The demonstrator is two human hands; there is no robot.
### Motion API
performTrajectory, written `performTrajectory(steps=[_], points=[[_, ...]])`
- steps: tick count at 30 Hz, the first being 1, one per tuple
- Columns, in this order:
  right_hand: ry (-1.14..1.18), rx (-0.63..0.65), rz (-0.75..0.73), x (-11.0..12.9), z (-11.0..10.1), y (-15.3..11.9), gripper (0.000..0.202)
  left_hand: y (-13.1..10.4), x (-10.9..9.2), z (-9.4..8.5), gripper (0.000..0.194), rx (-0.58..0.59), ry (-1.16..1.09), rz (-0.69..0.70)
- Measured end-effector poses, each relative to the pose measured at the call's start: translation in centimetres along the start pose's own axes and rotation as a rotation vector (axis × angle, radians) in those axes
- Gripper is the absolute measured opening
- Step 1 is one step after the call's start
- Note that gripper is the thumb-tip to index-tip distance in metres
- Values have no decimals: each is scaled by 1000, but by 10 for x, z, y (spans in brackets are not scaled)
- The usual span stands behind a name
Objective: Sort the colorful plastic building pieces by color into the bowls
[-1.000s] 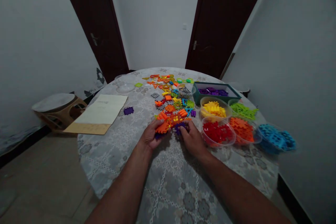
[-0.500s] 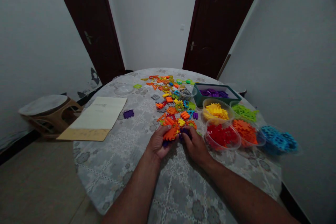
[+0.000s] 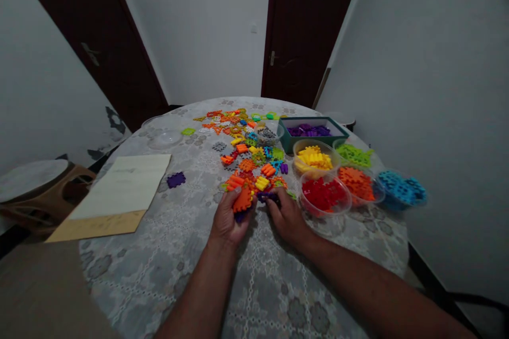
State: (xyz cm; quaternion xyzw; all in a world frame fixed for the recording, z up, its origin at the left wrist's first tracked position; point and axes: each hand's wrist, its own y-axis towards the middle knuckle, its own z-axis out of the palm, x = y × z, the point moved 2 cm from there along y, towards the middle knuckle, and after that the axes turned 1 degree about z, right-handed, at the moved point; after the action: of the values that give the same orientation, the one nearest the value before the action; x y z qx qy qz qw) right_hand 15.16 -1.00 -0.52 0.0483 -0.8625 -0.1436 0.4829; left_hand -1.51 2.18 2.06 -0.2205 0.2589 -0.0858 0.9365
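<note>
My left hand (image 3: 231, 221) is closed around several plastic building pieces: an orange toothed piece (image 3: 243, 199) faces up, with a purple one (image 3: 240, 216) under it and a bit of yellow at its edge. Between the thumb and fingers of my right hand (image 3: 287, 215) is a purple building piece (image 3: 269, 197), partly covered by the fingers. The two hands are close together above the near side of the table, the held pieces slightly apart. Just beyond them lies a pile of loose orange, yellow, red and blue pieces (image 3: 247, 164).
Clear tubs of red (image 3: 325, 193), yellow (image 3: 314, 158), orange, green and blue pieces (image 3: 401, 186) stand at the right, by a green box (image 3: 290, 143) of purple pieces. At the left lie a purple piece (image 3: 176, 179) and a paper folder (image 3: 119, 185); a stool (image 3: 37, 190) stands beyond.
The camera view has turned right, so the table appears shifted left. The purple piece in my right hand now shows more, and the orange piece in my left hand is tilted more steeply.
</note>
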Motion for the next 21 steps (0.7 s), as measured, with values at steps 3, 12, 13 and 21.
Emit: performTrajectory(steps=[3,12,13,21], points=[[10,4,-56,2,1,0,16,-2,2,2,18,-13,29,1],[36,-36,-228,3,4,-2,39,-6,-6,5,18,-33,52,29],[44,-40,-253,4,4,-3,43,-5,-7,5,19,-31,54,31],[59,-10,-366,18,-3,-10,47,-3,-7,3,25,4,54,41]])
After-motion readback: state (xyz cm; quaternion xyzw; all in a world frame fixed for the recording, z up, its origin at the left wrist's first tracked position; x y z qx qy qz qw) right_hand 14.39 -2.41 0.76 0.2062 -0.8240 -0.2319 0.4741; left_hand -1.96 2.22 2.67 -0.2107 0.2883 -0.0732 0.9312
